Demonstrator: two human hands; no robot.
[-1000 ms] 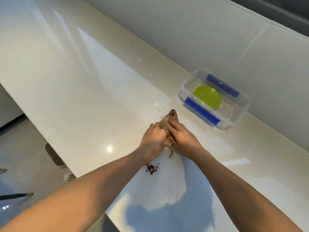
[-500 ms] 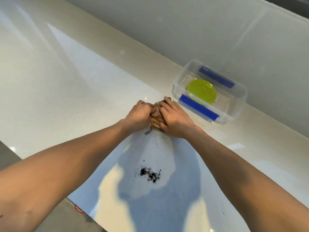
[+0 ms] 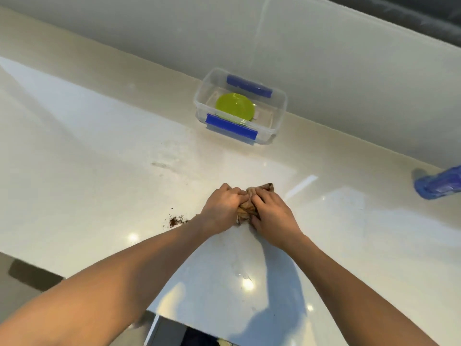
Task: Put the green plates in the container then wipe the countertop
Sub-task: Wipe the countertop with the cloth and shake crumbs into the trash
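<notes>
— Far left of the pale countertop [image 3: 74, 151]?
— Bare and glossy, with a faint smear [image 3: 159, 165] toward the middle.

— Next along?
— A small heap of dark crumbs [image 3: 175, 221], just beside the left wrist.

— And the left hand [image 3: 220, 212]?
— Knuckles up, fingers curled down onto a bunched brown cloth [image 3: 249, 208], pressing it against the counter.

— The right hand [image 3: 272, 216]?
— Same cloth, gripped from the other side; fingertips nearly touching those of the left. One corner of the cloth poking out beyond the knuckles.

— The green plates [image 3: 234, 107]?
— Inside the clear container [image 3: 280, 113], lying flat on its floor. More than one or not: cannot tell, only one green disc showing.

— Where exactly?
— Farther back than the hands, slightly left of the right hand, against the pale backsplash [image 3: 349, 83]. No lid on; blue latches [image 3: 230, 128] along the near and far sides.

— Far right?
— A blue bottle-like thing [image 3: 439, 182] lying on its side, cut off by the edge, well apart from the cloth.
</notes>
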